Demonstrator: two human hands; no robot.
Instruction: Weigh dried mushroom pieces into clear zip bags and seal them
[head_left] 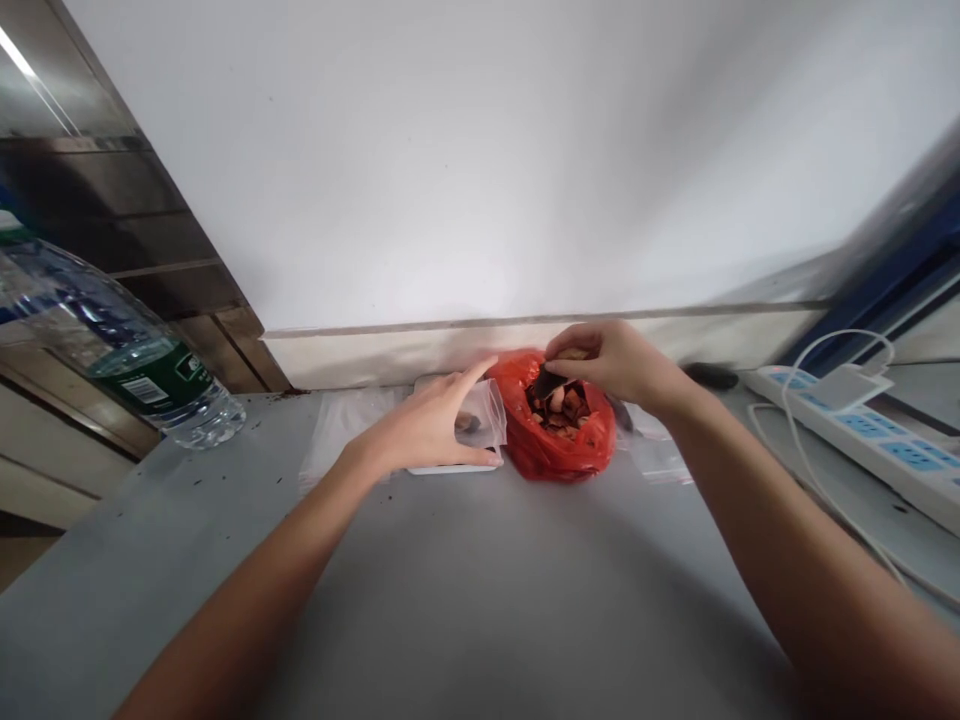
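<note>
My left hand [427,425] rests at the far edge of the grey table, thumb and forefinger spread round the mouth of a small clear zip bag [484,415] with a dark piece inside; the bag lies on a white tray [450,467]. My right hand [611,362] hovers over an open red plastic bag [555,445] full of brown and reddish pieces. Its fingers pinch a dark piece [547,382] just above the heap.
A clear water bottle [112,345] with a green label lies at the far left. More clear plastic bags [660,455] lie right of the red bag. A white power strip [862,430] with a plugged-in charger and white cable runs along the right. A white wall stands behind.
</note>
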